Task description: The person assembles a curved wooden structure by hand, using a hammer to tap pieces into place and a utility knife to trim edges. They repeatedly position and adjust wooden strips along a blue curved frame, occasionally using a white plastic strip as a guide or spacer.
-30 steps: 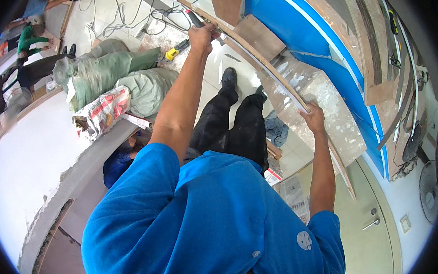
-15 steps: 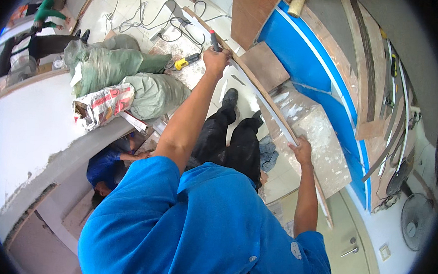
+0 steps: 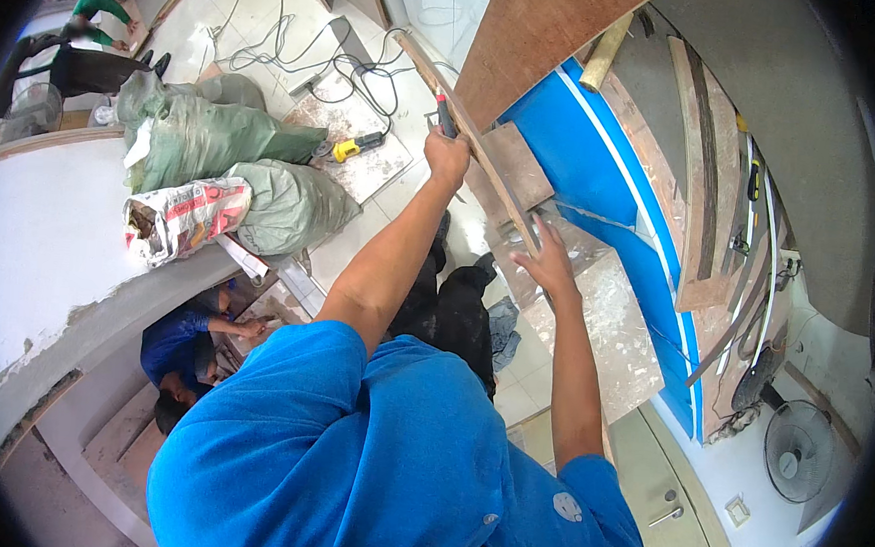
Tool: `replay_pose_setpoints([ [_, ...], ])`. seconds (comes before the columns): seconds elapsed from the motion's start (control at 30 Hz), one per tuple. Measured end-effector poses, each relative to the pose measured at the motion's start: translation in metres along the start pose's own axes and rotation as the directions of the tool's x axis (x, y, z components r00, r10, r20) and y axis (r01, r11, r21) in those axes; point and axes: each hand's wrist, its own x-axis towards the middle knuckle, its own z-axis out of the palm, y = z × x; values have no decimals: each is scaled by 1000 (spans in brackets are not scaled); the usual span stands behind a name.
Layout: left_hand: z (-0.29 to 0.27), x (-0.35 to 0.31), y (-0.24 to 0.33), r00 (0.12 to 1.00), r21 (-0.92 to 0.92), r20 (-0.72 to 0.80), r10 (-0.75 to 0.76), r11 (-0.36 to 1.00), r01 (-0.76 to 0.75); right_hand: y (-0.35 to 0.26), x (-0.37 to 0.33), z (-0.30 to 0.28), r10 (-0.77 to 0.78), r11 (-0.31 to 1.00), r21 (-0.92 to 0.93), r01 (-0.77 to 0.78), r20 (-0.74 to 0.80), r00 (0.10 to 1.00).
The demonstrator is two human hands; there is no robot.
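Note:
A long, narrow wooden strip [image 3: 499,182] runs diagonally in front of me, with its edge toward me. My left hand [image 3: 449,158] is closed round a tool with a red-and-black handle [image 3: 445,116], right against the strip's upper part. Its working end is hidden, so I cannot tell the tool's exact kind. Farther down the strip, my right hand [image 3: 550,264] has its fingers stretched and apart, lying against the strip's edge without wrapping round it. Below the right hand, my forearm hides most of the strip's lower part.
A yellow angle grinder [image 3: 355,147] with a black cord lies on a dusty board at left. Beside it are stuffed green sacks [image 3: 296,210] and a printed white sack [image 3: 185,220]. A stained box [image 3: 605,319] and blue panels [image 3: 604,173] stand right. A person in blue [image 3: 178,343] crouches lower left.
The strip has turned, so its white face no longer shows. My right hand has moved up along it, its fingers going from gripping to spread. My left hand still holds the tool.

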Motion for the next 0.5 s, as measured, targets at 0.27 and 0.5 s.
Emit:
replay_pose_setpoints([
  [0.27, -11, -12, 5, 993, -42, 115, -36, 998, 41, 29, 64, 55, 133, 991, -27, -132, 46, 990],
  [0.5, -65, -2, 46, 952, -118, 187, -241, 957, 265, 23, 64, 69, 132, 986, -90, -140, -90, 987],
])
